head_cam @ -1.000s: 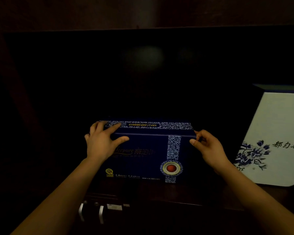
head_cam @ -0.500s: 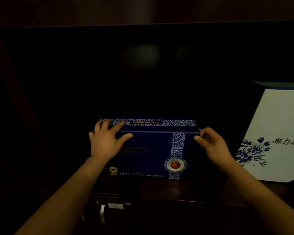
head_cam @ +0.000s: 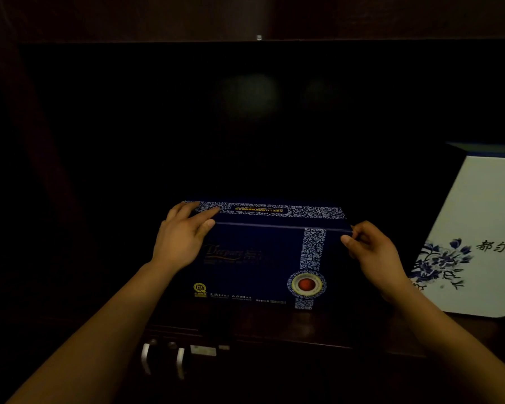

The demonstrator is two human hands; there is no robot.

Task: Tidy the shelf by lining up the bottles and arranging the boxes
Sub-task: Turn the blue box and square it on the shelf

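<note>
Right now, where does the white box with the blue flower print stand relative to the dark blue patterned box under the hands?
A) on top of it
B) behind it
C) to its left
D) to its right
D: the white box with the blue flower print stands to the right of the dark blue patterned box, beyond the right hand.

Materials and surface finishes
Blue box [head_cam: 260,258]: smooth printed card with a slight sheen. White box [head_cam: 478,217]: smooth matt card with a blue floral print. Shelf [head_cam: 274,323]: dark polished wood, faintly reflective. Handles [head_cam: 145,358]: bright glossy metal.
</note>
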